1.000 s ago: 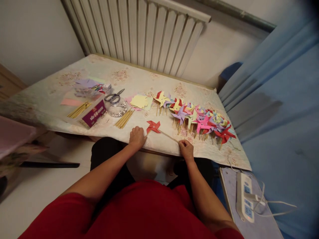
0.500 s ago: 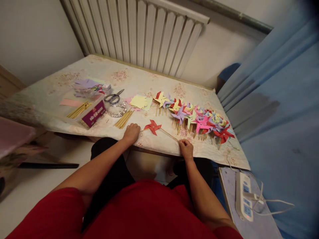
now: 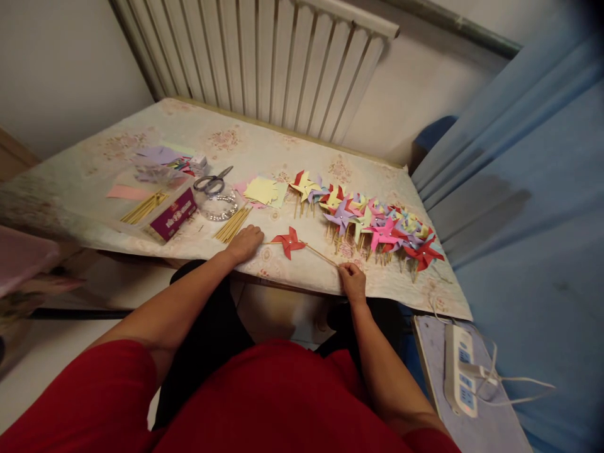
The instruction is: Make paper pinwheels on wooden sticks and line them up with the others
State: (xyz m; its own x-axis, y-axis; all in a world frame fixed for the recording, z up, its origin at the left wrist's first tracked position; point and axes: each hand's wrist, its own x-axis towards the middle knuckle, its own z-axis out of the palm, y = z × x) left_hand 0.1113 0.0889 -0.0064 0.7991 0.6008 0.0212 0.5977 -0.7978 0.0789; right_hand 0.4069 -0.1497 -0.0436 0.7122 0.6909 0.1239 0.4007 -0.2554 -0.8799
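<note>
Right hand (image 3: 353,281) pinched the red pinwheel's (image 3: 289,241) stick end, left hand (image 3: 244,243) loosely curled beside bamboo sticks (image 3: 233,224), holding nothing visible

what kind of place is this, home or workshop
Probably a room at home, used for crafts: a white ribbed radiator, a floral cloth-covered table and a row of coloured paper pinwheels.

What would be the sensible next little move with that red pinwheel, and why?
Probably lay the red pinwheel beside the pile of pinwheels to its right. It looks finished, the right hand pinches its stick's end, and the left hand rests by the loose sticks.
</note>
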